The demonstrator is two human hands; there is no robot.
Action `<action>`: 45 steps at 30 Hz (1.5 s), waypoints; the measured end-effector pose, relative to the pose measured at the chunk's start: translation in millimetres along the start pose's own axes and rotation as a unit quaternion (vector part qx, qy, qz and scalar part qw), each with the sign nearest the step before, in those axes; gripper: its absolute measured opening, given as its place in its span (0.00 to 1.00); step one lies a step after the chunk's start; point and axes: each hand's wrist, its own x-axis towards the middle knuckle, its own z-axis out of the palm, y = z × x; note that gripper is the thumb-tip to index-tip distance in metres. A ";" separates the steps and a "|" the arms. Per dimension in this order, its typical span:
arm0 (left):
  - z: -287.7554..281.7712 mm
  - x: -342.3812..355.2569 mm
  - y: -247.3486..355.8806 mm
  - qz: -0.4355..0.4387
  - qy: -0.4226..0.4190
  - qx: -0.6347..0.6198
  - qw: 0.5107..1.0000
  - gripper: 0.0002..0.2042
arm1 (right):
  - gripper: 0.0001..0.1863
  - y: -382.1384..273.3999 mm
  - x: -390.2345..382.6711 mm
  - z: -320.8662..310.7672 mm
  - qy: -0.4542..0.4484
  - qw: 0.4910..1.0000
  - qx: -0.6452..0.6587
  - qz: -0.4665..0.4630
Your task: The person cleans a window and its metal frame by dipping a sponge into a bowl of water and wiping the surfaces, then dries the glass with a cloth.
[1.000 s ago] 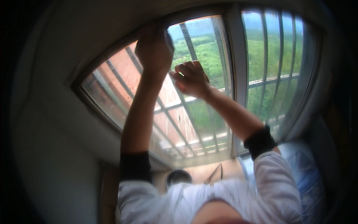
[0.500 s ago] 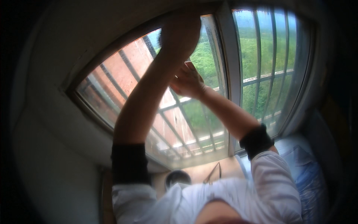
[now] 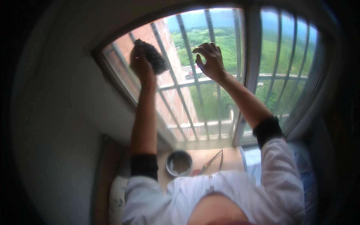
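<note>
My left hand grips a dark, shaggy cloth or pad against the upper left part of the left window pane. Right of it, my right hand is raised near the same glass, fingers curved and apart, holding nothing; whether its fingertips touch the glass I cannot tell. Metal bars stand outside the glass, with a reddish wall and greenery beyond.
A second pane is on the right, past a vertical frame. Below, a pale wooden surface holds a round bowl and a long thin tool. A wall is at the left, bluish bedding at the lower right.
My left hand with the dark pad has swept down and to the left from the window's top. My right hand has moved up and right, now clear of the left arm. The view has shifted.
</note>
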 end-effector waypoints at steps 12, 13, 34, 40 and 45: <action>18.9 -95.6 -1.0 -0.256 0.077 -0.089 0.960 0.18 | 0.33 -68.6 -10.2 -3.7 0.022 0.798 0.468 0.379; 16.4 -94.0 3.0 -0.213 0.089 -0.091 0.969 0.23 | 0.33 -64.1 -1.5 -10.2 0.022 0.802 0.457 0.384; -31.2 -1.2 0.6 0.341 -0.092 0.456 0.817 0.25 | 0.22 65.0 94.8 -129.4 0.248 0.941 -0.218 0.067; -80.3 25.7 -31.3 0.345 -0.137 0.490 0.789 0.28 | 0.14 95.2 96.0 -112.8 0.247 0.901 -0.357 -0.015; -74.2 20.2 -48.5 0.338 -0.138 0.510 0.779 0.31 | 0.18 82.9 102.1 -111.9 0.194 0.893 -0.405 -0.031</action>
